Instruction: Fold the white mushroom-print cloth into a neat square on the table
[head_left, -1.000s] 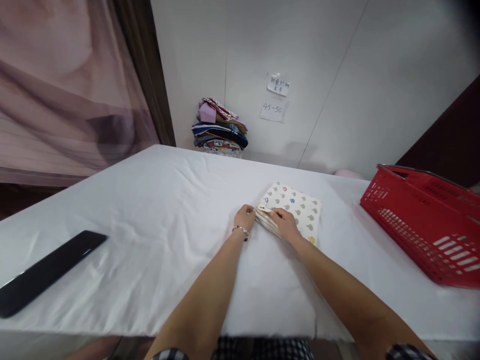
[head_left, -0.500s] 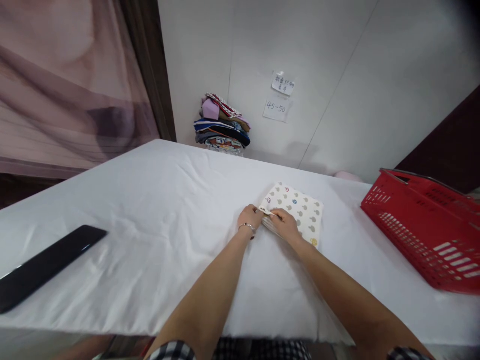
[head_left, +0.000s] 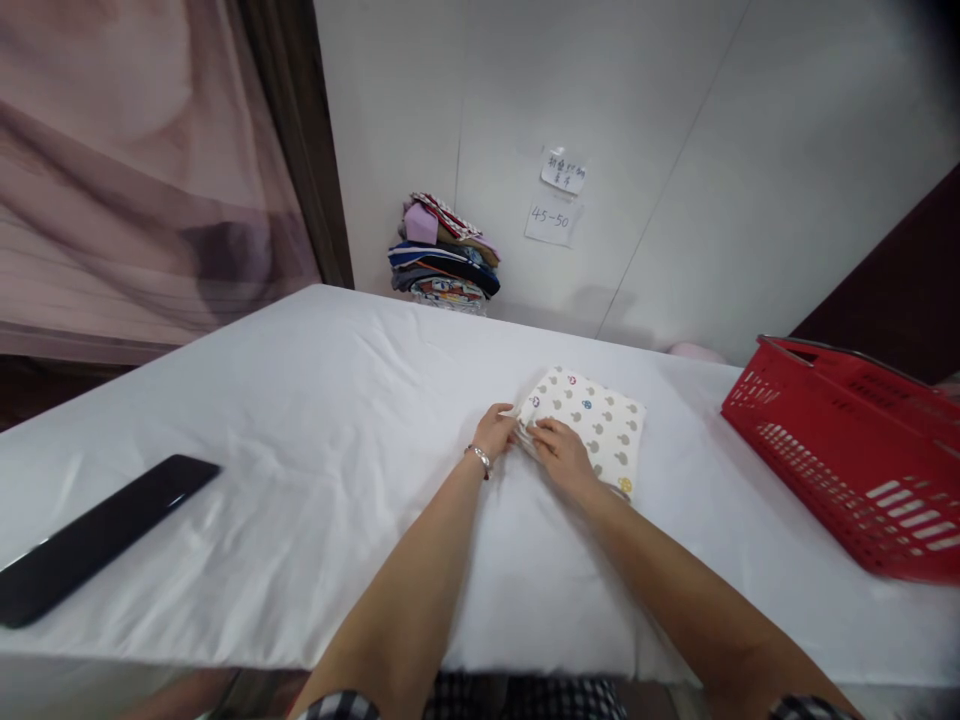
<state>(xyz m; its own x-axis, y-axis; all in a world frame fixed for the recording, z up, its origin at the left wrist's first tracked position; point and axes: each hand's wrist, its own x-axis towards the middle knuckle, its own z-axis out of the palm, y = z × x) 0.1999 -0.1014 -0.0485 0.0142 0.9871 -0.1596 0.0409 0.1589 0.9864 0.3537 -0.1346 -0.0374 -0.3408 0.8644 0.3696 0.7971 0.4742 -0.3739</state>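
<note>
A folded white cloth with small printed shapes (head_left: 600, 420) lies on the white-covered table (head_left: 300, 420), right of the middle. My left hand (head_left: 495, 432), with a bracelet at the wrist, pinches the cloth's near-left corner. My right hand (head_left: 559, 452) rests just beside it on the same corner, fingers curled onto the folded edge. Both hands touch the cloth and nearly touch each other.
A red plastic basket (head_left: 847, 450) stands at the table's right edge. A long black flat object (head_left: 97, 535) lies near the front left. A stack of folded clothes (head_left: 444, 255) sits at the far end against the wall, below two paper notes (head_left: 555, 200).
Both hands stay at the cloth's near-left corner; the fingers have shifted slightly and lifted the corner a little. The view has moved slightly.
</note>
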